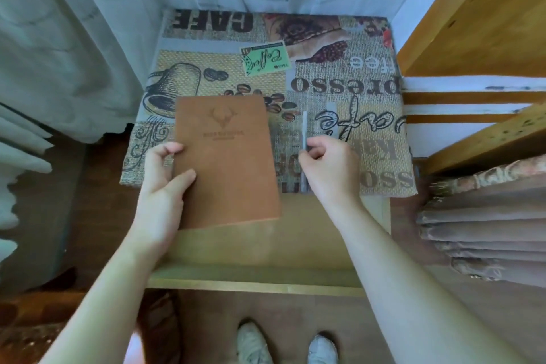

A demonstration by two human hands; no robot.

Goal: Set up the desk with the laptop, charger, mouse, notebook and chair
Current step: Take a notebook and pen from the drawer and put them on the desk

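A brown notebook [226, 161] with an embossed deer head is held over the near left part of the desk. My left hand [164, 179] grips its left edge, thumb on the cover. The desk [260, 281] is wooden and mostly covered by a coffee-print cloth [339, 91]. My right hand [328, 165] is to the right of the notebook, fingers pinched on a thin grey pen [304, 130] that points away from me over the cloth. No laptop, charger, mouse or chair is in view.
White curtains [76, 38] hang behind and left of the desk. A wooden shelf unit [478, 26] stands on the right with folded fabric [487, 216] on a lower level. My shoes [254, 343] show on the brown floor below.
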